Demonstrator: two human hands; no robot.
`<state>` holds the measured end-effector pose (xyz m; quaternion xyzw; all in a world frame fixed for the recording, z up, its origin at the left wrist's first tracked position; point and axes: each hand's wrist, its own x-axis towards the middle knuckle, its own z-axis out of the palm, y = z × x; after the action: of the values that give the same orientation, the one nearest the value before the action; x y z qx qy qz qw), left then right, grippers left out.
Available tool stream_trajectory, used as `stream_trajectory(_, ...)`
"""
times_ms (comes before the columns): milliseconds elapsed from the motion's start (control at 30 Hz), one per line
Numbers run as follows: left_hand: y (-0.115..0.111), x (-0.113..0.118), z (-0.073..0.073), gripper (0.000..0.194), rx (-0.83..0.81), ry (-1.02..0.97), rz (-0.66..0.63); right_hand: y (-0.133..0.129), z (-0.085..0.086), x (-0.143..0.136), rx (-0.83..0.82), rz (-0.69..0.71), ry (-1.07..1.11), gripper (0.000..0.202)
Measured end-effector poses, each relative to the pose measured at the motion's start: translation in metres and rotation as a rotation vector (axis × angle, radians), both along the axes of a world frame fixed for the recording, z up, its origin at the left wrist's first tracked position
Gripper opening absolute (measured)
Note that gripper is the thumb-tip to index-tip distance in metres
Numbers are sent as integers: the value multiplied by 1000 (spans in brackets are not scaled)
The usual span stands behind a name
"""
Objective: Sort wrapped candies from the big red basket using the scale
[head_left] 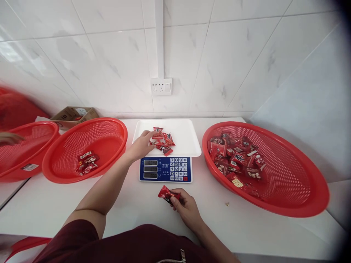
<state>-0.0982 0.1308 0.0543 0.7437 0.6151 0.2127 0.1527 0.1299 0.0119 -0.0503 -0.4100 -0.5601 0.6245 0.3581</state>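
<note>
My left hand reaches over the left part of the scale's white tray, its fingertips at a small pile of red wrapped packets. Its fingers are bent, and whether they grip a packet is unclear. Below the scale's blue keypad panel, my right hand holds a red packet between thumb and fingers, above the white table.
On the right is a large red basket with several red packets. Another red basket at left holds a few packets. Beyond it are a cardboard box, a third basket and another person's hand.
</note>
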Motion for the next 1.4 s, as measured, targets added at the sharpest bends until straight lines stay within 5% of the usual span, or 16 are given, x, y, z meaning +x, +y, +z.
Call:
stream_trajectory(267,-31,9,4,31,78,-160,57,3,-8,-1,-48,-48,64,39)
stream_trajectory(467,-82,43,-8,33,-332,-326,-309,0,-11,-5,-28,-66,185,39)
stream_trajectory(633,-79,44,-15,20,-386,-579,-283,-3,-12,-4,-24,-52,181,45)
stream_trajectory(800,-39,17,1,18,-50,-738,23,0,-9,-1,-31,-55,146,45)
stream_trajectory(900,-20,8,3,18,135,-614,187,1,-8,0,-27,-60,122,42)
stream_trajectory(1033,-12,8,-10,19,293,-299,221,1,-8,1,-17,-65,110,40)
stream_trajectory(1133,-19,9,-16,24,512,-74,206,2,-8,2,-11,-67,112,41)
stream_trajectory(1300,-52,4,-5,18,800,-118,228,2,-8,3,-5,-70,87,31)
stream_trajectory(1400,-78,11,-7,10,954,-134,21,0,-9,4,31,-45,8,32)
